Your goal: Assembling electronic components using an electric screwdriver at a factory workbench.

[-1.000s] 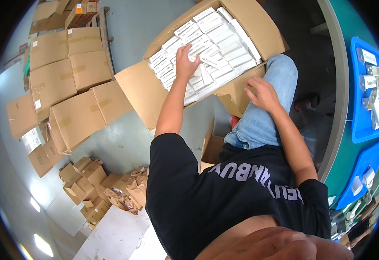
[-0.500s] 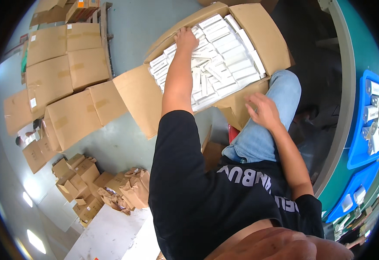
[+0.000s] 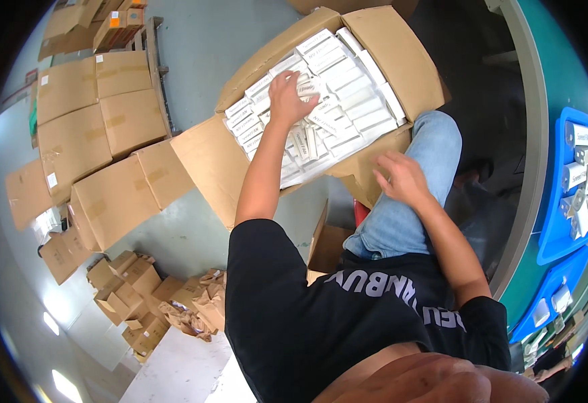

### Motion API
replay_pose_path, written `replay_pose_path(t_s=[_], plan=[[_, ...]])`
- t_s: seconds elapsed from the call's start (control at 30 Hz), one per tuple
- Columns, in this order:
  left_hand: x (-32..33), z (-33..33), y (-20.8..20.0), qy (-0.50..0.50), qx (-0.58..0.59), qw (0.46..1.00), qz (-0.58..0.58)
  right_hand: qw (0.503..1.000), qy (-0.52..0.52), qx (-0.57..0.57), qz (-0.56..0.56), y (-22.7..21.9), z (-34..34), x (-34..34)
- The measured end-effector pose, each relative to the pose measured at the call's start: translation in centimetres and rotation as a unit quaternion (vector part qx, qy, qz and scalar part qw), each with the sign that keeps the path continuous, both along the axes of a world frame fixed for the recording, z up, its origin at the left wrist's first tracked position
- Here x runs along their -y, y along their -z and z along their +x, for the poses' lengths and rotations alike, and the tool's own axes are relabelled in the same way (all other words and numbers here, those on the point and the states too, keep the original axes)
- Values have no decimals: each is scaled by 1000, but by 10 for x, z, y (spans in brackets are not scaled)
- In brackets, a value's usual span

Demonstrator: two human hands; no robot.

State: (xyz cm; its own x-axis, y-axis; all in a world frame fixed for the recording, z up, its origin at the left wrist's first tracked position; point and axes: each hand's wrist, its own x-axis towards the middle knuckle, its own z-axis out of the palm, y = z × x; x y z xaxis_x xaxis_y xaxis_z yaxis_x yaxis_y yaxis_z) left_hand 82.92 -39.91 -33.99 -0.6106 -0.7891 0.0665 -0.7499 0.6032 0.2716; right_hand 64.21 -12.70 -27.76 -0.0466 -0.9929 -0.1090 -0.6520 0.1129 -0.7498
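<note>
A large open cardboard carton (image 3: 391, 47) holds several rows of small white boxes (image 3: 348, 84) with dark print. Some lie loose and askew on top in the middle. My left hand (image 3: 287, 101) reaches into it, fingers and thumb curved around a small white box (image 3: 303, 82) among the loose ones. My fingers partly hide that box. Beside my bent knee, at the carton's near side, my right hand (image 3: 403, 178) hovers with nothing in it, fingers loosely bent and apart.
Large closed cartons (image 3: 79, 107) stand at the left, with smaller cartons (image 3: 129, 282) and crumpled brown paper (image 3: 210, 299) below. A green table (image 3: 532, 269) on the right bears blue trays (image 3: 553, 228) with small white and clear pieces. A carton flap (image 3: 206, 164) sticks out leftward.
My left hand has come back from the carton's far edge toward its middle, its thumb now spread from the fingers around a loose box. My right hand has barely shifted.
</note>
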Motion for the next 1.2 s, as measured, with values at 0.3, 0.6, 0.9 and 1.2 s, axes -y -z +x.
replay_pose_path(t_s=[0.3,0.6,0.9,1.2], plan=[[75,-81,44,26,60,995,78,1000,1,2,8,-2,5,3],[76,-75,35,-16,47,981,185,1000,9,15,17,-4,3,2],[30,-39,25,68,-157,978,121,995,50,77,45,6,-1,16],[62,-65,47,21,-128,985,113,955,143,-173,194,71,-16,89]])
